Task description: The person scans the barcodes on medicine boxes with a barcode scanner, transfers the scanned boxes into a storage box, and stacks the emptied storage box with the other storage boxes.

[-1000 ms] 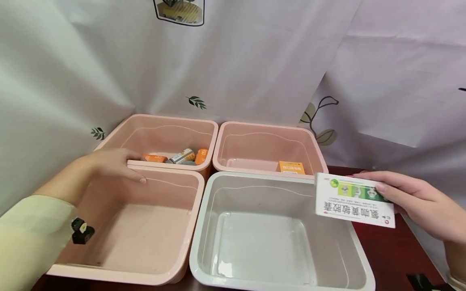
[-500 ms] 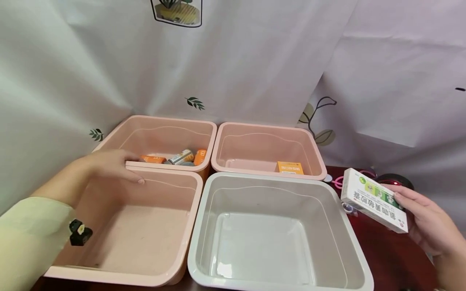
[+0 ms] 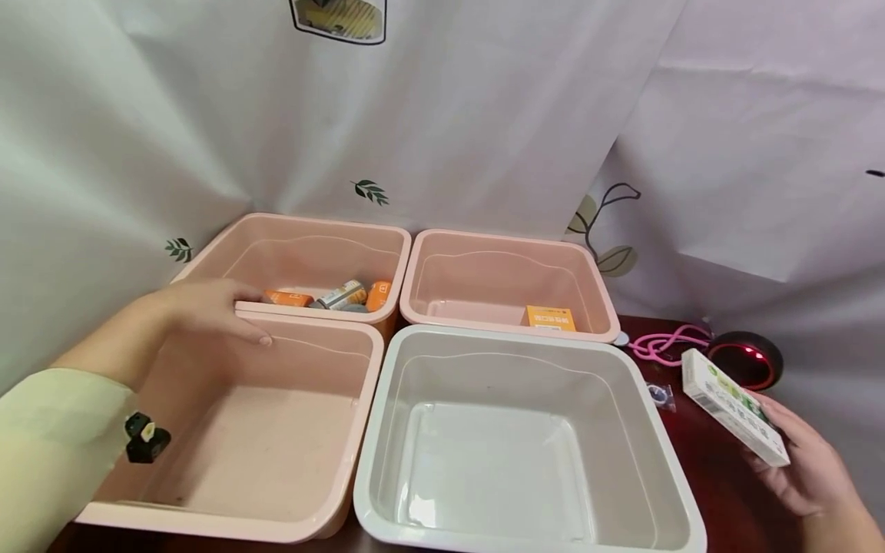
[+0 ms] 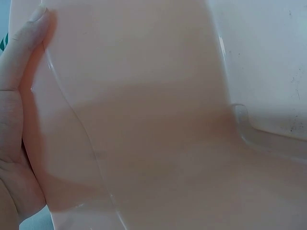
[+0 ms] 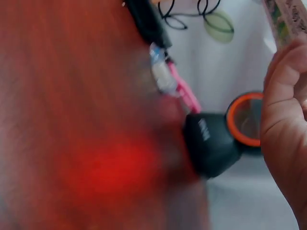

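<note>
My left hand (image 3: 207,307) grips the back rim of the front left pink bin (image 3: 290,430). The thumb (image 4: 29,40) lies along the inside of the wall, while the other fingers go over the rim and are mostly hidden. At the far right, my right hand (image 3: 805,457) holds a white and green medicine box (image 3: 734,407) by its near end, tilted, above the dark red table. A corner of that box (image 5: 289,19) shows at the top right of the right wrist view. Just behind it stands a round black device (image 3: 750,359) with red lights.
A grey bin (image 3: 498,468) stands front centre. The back left pink bin (image 3: 311,226) contains orange packs and a can (image 3: 342,295); the back right one (image 3: 512,240) has an orange box (image 3: 551,317). A pink cord (image 3: 657,346) and a small clear packet (image 3: 661,395) lie on the table.
My right hand has carried the medicine box right and down, from over the grey bin's edge to beside the black device, turning it on the way. The left hand has stayed on the rim.
</note>
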